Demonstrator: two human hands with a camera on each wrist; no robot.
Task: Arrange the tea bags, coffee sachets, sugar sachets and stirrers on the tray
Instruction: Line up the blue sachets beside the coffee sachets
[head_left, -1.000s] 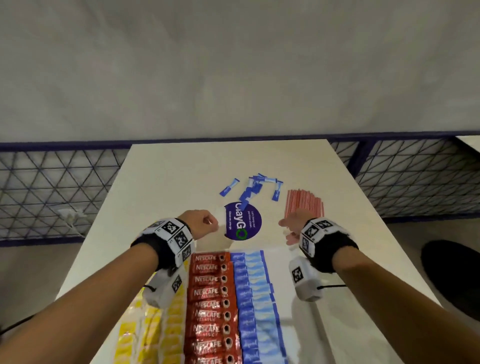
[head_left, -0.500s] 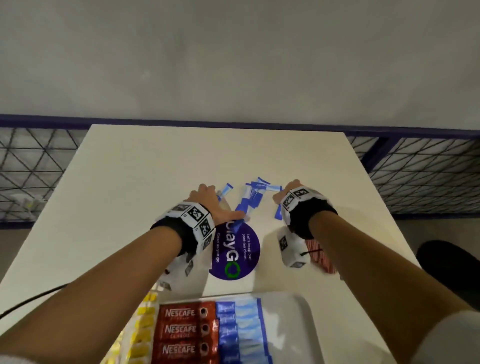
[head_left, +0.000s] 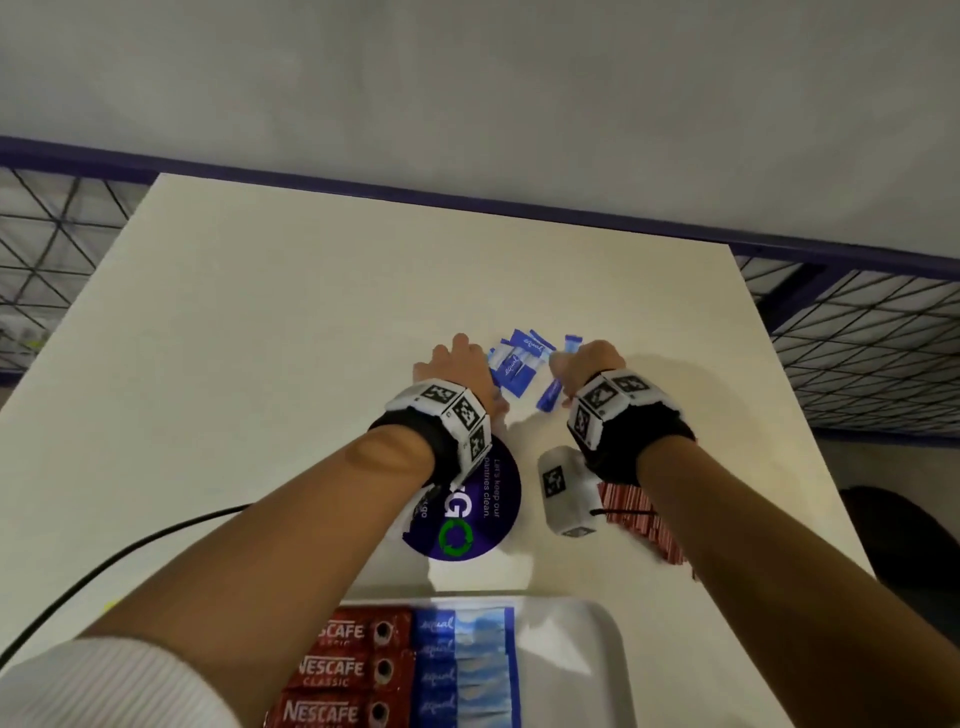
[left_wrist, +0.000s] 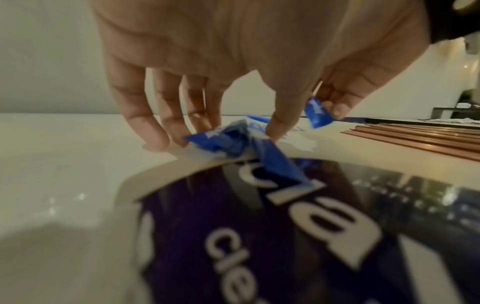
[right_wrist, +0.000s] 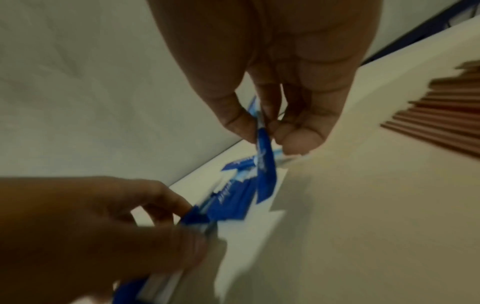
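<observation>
A loose pile of blue sugar sachets (head_left: 511, 366) lies on the white table (head_left: 260, 338) beyond the tray. My left hand (head_left: 457, 366) is at the pile's left side, and in the left wrist view its fingers and thumb close round several sachets (left_wrist: 228, 144). My right hand (head_left: 584, 364) is at the pile's right side and pinches one blue sachet (right_wrist: 263, 148) between thumb and fingertips. Red-brown stirrers (head_left: 644, 522) lie under my right forearm. The white tray (head_left: 587, 654) holds rows of red coffee sachets (head_left: 337, 670) and blue sugar sachets (head_left: 462, 670).
A round purple sticker (head_left: 480, 514) is on the table between the tray and the pile. A black cable (head_left: 130, 551) runs off the left side. A dark railing with mesh (head_left: 857, 332) borders the table's far and right edges.
Both hands have reached forward from near the tray to the loose sachet pile. The left hand closed on several sachets and the right hand pinched one.
</observation>
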